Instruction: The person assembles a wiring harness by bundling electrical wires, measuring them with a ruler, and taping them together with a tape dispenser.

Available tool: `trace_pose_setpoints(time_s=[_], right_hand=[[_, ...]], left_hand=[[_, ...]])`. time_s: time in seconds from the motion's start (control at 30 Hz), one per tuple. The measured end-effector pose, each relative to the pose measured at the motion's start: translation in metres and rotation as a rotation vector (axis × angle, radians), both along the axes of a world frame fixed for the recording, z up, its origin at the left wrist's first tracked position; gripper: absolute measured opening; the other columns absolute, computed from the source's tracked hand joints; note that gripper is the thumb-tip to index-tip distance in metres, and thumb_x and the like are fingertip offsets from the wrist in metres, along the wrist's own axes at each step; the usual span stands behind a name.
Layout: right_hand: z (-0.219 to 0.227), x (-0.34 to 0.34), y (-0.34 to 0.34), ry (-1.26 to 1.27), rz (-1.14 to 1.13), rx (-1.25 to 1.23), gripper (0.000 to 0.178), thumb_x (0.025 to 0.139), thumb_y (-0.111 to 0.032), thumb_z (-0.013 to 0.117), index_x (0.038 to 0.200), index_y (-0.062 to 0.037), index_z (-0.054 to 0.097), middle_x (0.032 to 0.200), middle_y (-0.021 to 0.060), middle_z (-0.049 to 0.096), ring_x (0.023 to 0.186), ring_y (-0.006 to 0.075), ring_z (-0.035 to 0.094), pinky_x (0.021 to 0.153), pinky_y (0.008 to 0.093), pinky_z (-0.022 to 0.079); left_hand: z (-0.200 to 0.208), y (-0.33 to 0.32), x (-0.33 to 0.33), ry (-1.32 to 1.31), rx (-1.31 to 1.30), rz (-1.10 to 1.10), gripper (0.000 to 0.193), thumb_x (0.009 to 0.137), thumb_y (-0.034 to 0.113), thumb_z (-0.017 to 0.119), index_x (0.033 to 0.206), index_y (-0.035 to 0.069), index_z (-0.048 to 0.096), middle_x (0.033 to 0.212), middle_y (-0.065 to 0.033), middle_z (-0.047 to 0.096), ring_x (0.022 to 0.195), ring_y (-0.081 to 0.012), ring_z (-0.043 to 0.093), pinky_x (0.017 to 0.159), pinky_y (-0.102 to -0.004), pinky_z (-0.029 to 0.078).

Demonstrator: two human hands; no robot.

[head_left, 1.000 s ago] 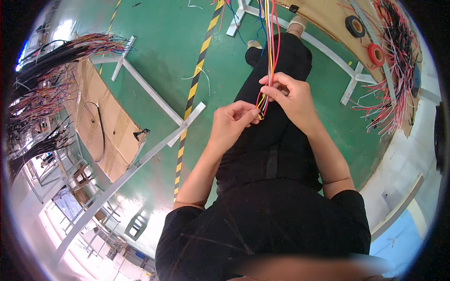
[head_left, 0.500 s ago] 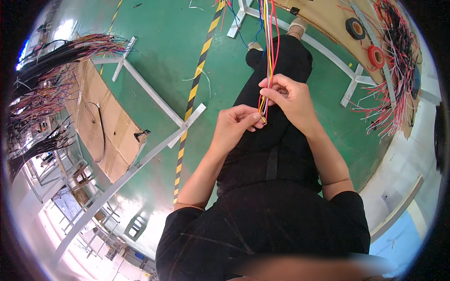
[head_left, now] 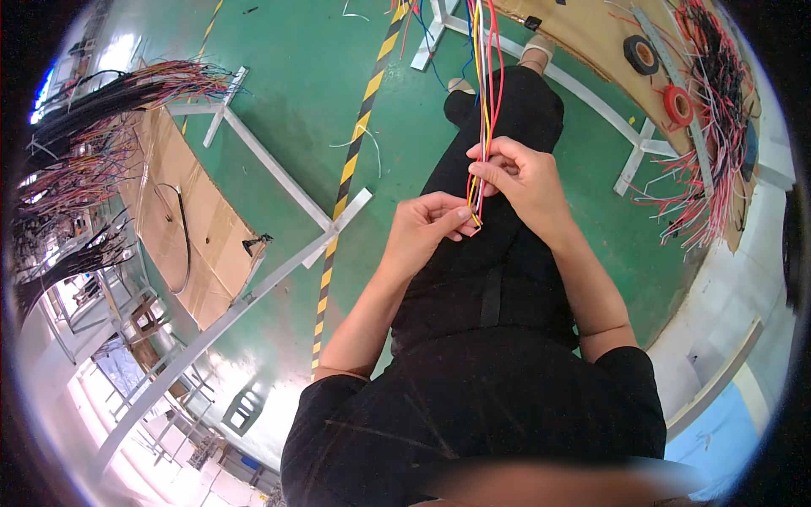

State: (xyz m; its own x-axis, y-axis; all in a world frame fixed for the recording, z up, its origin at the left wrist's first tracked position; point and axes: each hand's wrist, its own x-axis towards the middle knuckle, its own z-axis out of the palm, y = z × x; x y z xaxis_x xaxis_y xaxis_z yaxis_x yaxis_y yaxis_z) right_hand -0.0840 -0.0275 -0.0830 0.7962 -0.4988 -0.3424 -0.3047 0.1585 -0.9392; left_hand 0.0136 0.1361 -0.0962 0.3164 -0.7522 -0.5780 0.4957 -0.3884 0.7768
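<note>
A bundle of thin red, yellow, white and dark wires (head_left: 485, 93) runs down from the top edge to above my lap. My right hand (head_left: 517, 176) pinches the bundle between thumb and fingers, a little above the wires' ends. Lower and to the left, my left hand (head_left: 432, 221) is closed on the wire ends, thumb against the fingertips. Short tips poke out beside the left thumb, red and yellow among them. The fingers hide how many wires each hand grips.
On the right, a cardboard-topped table (head_left: 583, 42) carries a black tape roll (head_left: 641, 55), a red tape roll (head_left: 677, 105), a metal ruler (head_left: 667, 63) and a heap of wires (head_left: 718, 110). At left stands a rack of wire bundles (head_left: 110, 110) beside a cardboard sheet (head_left: 190, 228). Striped tape (head_left: 346, 177) crosses the floor.
Both hands keep nearly the same place and grip. The wire tips by my left thumb have shifted slightly, with a red or white end now bent out below it.
</note>
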Motion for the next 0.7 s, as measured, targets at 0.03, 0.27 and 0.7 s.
trace_pose_setpoints(time_s=[0.03, 0.27, 0.7], right_hand=[[0.000, 0.000, 0.000, -0.004, -0.001, -0.002, 0.019, 0.088, -0.011, 0.066, 0.102, 0.0014, 0.064, 0.072, 0.0010, 0.063, 0.063, 0.0041, 0.058, 0.058, 0.0192, 0.048], [0.000, 0.000, 0.001, -0.007, -0.005, 0.008, 0.018, 0.088, -0.010, 0.066, 0.101, 0.0017, 0.065, 0.073, 0.0023, 0.065, 0.064, 0.0047, 0.059, 0.059, 0.0197, 0.050], [-0.017, -0.007, 0.006, -0.125, -0.014, 0.198, 0.019, 0.088, -0.008, 0.066, 0.103, 0.0031, 0.063, 0.086, 0.0039, 0.066, 0.074, 0.0066, 0.061, 0.068, 0.0213, 0.052]], left_hand=[[0.000, 0.000, 0.000, 0.003, -0.004, 0.004, 0.016, 0.091, 0.015, 0.063, 0.098, 0.001, 0.066, 0.084, -0.0064, 0.070, 0.073, -0.0114, 0.067, 0.064, -0.0218, 0.051], [-0.001, 0.000, 0.000, -0.003, -0.017, 0.010, 0.015, 0.091, 0.015, 0.063, 0.098, 0.001, 0.066, 0.084, -0.0063, 0.069, 0.073, -0.0112, 0.066, 0.064, -0.0221, 0.051], [0.003, -0.004, -0.005, -0.183, -0.014, 0.094, 0.015, 0.092, 0.016, 0.062, 0.093, 0.000, 0.065, 0.078, -0.0012, 0.067, 0.070, -0.0059, 0.063, 0.060, -0.0189, 0.047]])
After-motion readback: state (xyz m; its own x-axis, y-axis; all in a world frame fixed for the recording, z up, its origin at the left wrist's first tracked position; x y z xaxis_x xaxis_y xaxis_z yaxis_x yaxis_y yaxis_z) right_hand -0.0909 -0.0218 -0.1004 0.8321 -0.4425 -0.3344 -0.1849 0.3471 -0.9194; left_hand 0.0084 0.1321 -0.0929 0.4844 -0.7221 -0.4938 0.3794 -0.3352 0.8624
